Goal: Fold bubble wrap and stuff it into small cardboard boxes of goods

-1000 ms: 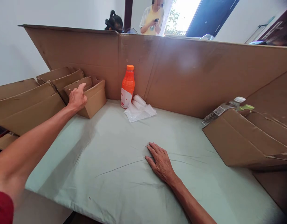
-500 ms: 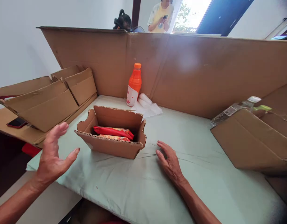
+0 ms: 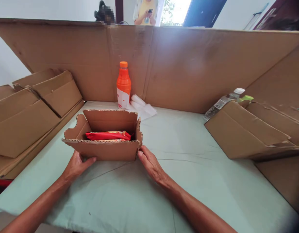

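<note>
Small open brown cardboard box (image 3: 103,137) with red snack packets (image 3: 108,135) inside is set mid-desk on the pale green cloth-covered desk (image 3: 188,155). Left hand (image 3: 76,165) and right hand (image 3: 149,163) are pressed, fingers open, against its front corners; nothing removed yet. Half a second earlier both hands were clear of it.

Orange bottle (image 3: 123,84) beside white bags (image 3: 141,107), cardboard screen (image 3: 188,64) behind
</note>
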The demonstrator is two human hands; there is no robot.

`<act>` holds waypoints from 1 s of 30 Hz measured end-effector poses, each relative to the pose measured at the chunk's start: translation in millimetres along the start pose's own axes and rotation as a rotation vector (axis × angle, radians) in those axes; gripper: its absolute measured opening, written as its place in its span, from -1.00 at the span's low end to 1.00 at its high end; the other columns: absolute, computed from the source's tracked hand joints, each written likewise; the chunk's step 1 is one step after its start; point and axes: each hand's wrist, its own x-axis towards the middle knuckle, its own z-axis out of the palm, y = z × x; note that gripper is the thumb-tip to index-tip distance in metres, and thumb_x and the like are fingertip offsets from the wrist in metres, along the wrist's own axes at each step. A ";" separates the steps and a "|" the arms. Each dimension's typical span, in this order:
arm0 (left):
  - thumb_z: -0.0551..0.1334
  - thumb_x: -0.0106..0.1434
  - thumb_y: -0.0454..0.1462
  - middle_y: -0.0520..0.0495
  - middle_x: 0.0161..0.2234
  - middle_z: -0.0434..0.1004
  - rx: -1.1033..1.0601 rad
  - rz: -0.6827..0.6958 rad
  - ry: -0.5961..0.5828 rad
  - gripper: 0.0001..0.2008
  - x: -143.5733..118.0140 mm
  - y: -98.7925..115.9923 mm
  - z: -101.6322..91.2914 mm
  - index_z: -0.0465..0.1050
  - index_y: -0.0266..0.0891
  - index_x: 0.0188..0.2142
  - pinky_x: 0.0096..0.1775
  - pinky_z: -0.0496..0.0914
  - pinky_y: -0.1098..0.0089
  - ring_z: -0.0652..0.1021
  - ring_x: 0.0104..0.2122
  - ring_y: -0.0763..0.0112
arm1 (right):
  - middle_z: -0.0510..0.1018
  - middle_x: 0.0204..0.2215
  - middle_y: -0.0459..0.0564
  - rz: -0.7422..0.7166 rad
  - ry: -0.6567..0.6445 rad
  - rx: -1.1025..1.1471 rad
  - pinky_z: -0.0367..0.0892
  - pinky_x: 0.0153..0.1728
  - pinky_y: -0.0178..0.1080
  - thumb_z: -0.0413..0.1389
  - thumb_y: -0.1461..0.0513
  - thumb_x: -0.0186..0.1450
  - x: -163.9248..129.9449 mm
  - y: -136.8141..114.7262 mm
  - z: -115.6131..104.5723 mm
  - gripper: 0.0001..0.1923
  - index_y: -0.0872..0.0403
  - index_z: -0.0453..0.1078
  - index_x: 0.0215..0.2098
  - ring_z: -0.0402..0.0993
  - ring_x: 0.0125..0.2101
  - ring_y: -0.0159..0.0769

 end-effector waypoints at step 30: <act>0.45 0.04 -0.05 -0.14 -0.09 0.52 -0.157 -0.010 0.153 -0.35 -7.9 -2.7 31.7 0.34 -0.19 0.07 0.20 0.36 -0.03 0.53 0.04 0.01 | 0.37 0.29 0.17 -0.228 0.328 -0.785 0.19 0.27 0.12 0.11 0.33 0.26 153.6 26.1 -106.6 -0.56 0.12 0.49 0.11 0.24 0.30 -0.01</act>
